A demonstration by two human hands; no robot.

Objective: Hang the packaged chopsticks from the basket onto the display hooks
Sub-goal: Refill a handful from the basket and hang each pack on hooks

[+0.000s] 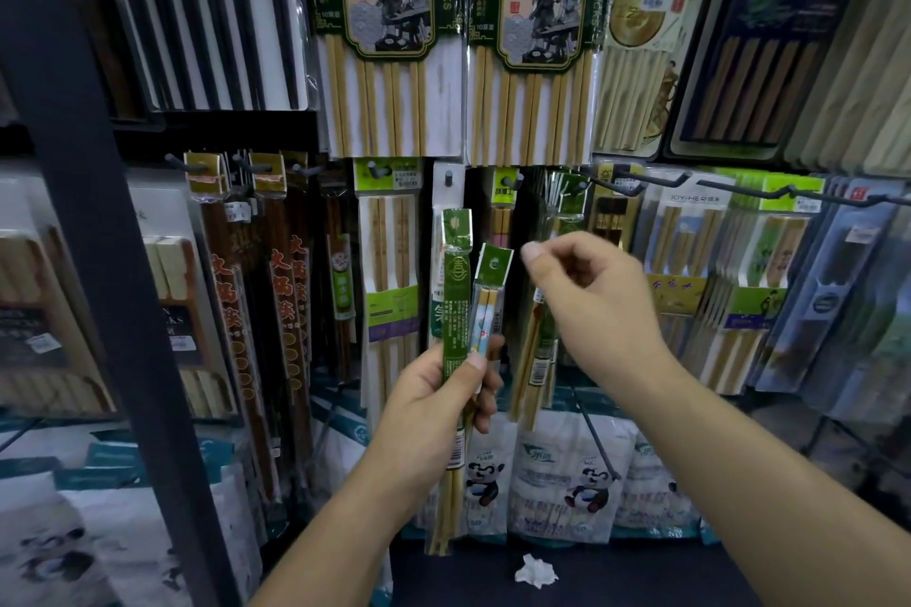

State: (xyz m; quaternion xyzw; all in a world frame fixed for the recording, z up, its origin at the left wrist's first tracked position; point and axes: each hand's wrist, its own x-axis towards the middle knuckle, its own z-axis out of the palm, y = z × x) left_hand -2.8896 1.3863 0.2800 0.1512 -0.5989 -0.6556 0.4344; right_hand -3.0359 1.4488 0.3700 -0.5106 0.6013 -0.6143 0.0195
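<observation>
My left hand (434,404) grips two narrow chopstick packs upright in front of the display. One is a green-labelled pack (456,291); beside it is a shorter pack with a green header and pale chopsticks (488,301). My right hand (586,306) is raised just to their right, fingers loosely curled, thumb tip up, holding nothing. Behind it hangs a green chopstick pack (542,350) on the hook row. Black display hooks (636,180) stick out of the rack above. No basket is in view.
Large chopstick packs (389,35) hang in the upper row. Dark red packs (286,291) hang at the left, behind a dark shelf post (113,261). Bagged panda-print goods (567,473) sit on the lower shelf. A crumpled white paper (535,572) lies below.
</observation>
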